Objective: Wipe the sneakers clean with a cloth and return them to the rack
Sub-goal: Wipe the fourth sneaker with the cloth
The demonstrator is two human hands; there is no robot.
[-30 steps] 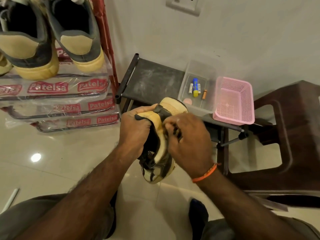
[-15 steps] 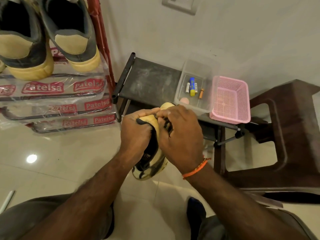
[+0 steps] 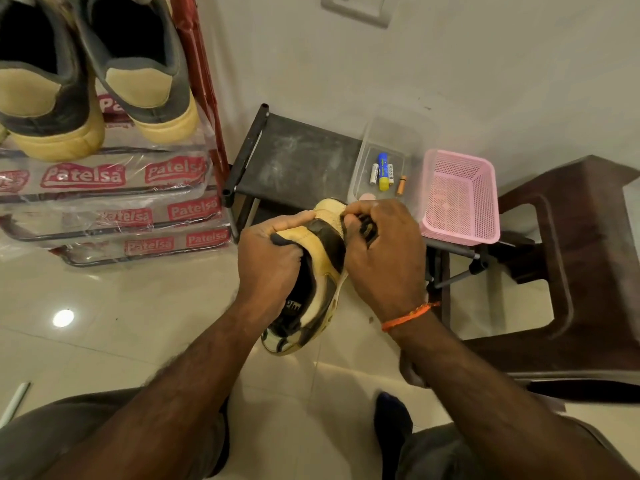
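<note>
A tan and black sneaker point(image 3: 320, 292) hangs above the floor tiles in the middle of the view. My left hand point(image 3: 270, 261) grips its collar and heel with curled fingers. My right hand point(image 3: 382, 252) presses a small dark cloth point(image 3: 367, 230) against the shoe's upper side, fingers curled round the cloth. The cloth is mostly hidden under my fingers. Two more tan and grey sneakers point(image 3: 138, 74) stand heel-out on the top shelf of the red rack point(image 3: 201, 98) at the upper left.
A low black stand point(image 3: 298, 157) against the wall carries a clear box point(image 3: 388, 161) with batteries and a pink basket point(image 3: 460, 199). A dark brown plastic stool point(image 3: 581, 265) is at the right. My knees fill the bottom edge.
My right hand has slid with the cloth along the sneaker's upper side towards its far end and back a little. The left hand keeps its grip on the shoe.
</note>
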